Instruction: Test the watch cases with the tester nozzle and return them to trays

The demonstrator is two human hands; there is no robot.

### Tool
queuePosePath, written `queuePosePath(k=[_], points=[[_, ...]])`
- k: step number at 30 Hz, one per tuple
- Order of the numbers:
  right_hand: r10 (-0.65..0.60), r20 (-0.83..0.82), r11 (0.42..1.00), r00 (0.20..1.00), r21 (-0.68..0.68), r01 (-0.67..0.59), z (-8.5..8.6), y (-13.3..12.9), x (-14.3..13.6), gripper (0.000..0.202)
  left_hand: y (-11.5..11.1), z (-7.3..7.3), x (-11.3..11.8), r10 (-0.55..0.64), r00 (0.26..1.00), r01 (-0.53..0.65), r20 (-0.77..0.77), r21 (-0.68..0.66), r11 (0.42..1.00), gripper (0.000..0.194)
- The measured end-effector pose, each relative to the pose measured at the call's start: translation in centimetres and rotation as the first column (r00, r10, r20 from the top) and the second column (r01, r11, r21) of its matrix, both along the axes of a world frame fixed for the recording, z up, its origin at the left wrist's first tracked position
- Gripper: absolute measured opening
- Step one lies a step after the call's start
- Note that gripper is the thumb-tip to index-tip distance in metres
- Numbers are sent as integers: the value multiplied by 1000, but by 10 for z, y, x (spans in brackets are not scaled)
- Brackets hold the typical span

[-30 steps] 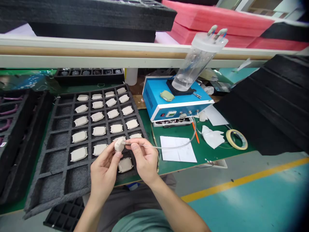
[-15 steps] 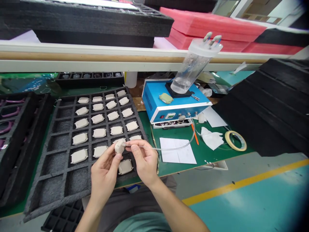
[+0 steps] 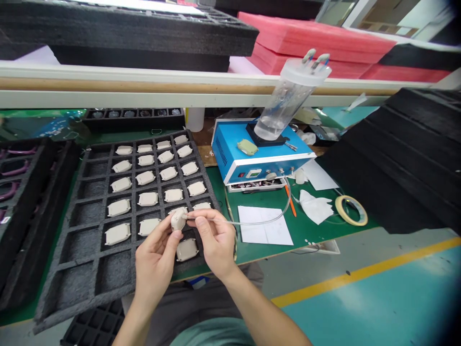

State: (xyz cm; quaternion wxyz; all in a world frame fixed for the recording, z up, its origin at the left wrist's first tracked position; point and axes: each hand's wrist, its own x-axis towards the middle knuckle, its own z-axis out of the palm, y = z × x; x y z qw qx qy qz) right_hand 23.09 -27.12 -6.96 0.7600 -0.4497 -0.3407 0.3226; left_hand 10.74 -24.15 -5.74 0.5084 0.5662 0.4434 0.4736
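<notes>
My left hand pinches a beige watch case above the near right part of a grey foam tray. My right hand is closed on the end of a thin clear tube, whose tip touches the upper right side of the held case. The tube curves back to the front of a blue machine. Several more beige cases lie in the tray's compartments, one of them just beside my hands. Its left column holds no cases.
On the machine stand a clear cylinder and a greenish case. White paper, an orange pen, crumpled tissue and a tape roll lie right. Purple frames sit in a black tray at left. A shelf crosses behind.
</notes>
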Motion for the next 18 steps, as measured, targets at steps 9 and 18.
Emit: queuePosePath(k=[9, 18], points=[[-13, 18, 1000, 1000, -18, 13, 0, 1, 0, 21, -1, -1, 0, 17, 1000, -17, 2, -19, 1000, 48], [-12, 18, 1000, 1000, -16, 13, 0, 0, 0, 19, 0, -2, -1, 6, 1000, -6, -2, -15, 1000, 46]])
